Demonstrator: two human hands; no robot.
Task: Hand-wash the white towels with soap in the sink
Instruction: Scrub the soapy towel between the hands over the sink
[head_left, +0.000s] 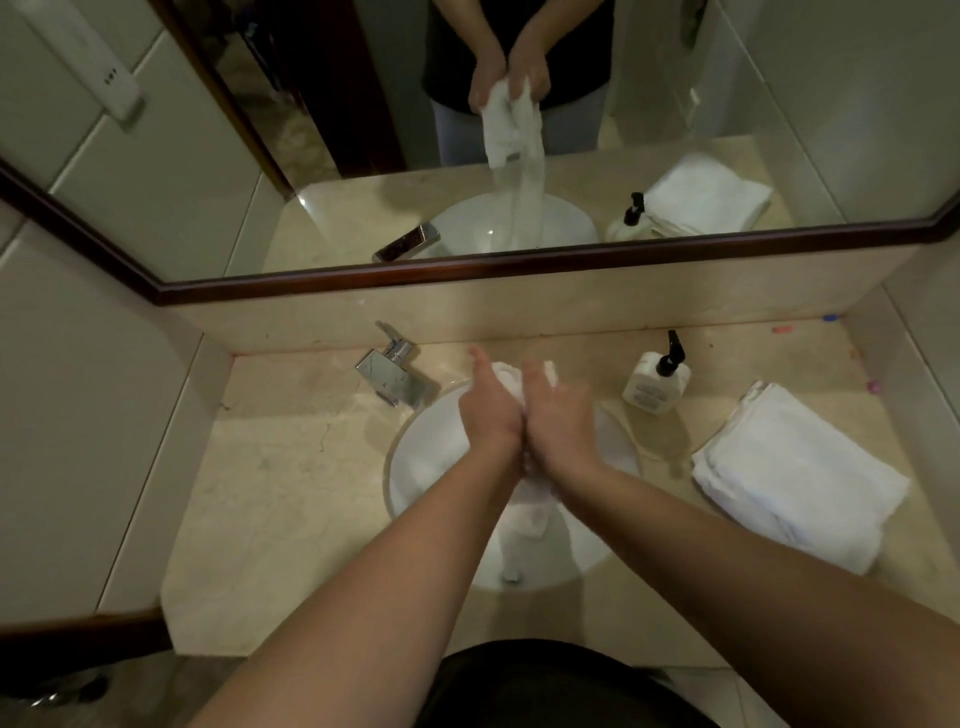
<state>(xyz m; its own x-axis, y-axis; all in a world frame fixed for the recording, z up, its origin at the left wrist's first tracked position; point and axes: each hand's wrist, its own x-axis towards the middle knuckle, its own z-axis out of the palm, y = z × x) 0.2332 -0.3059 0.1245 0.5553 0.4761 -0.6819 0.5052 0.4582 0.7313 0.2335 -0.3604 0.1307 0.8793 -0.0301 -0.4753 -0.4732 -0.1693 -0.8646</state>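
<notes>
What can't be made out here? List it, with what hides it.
- Towel middle, head view: covered by the left hand and right hand gripping it.
- Soap on towel: motion blur.
- Soap bottle label: too small.
- Sink drain: partly hidden by the hanging towel.
- Folded towels count: edges blurred.

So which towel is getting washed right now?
The scrunched towel held between both hands over the sink. The folded towels sit stacked on the counter, right of the soap bottle.
</notes>
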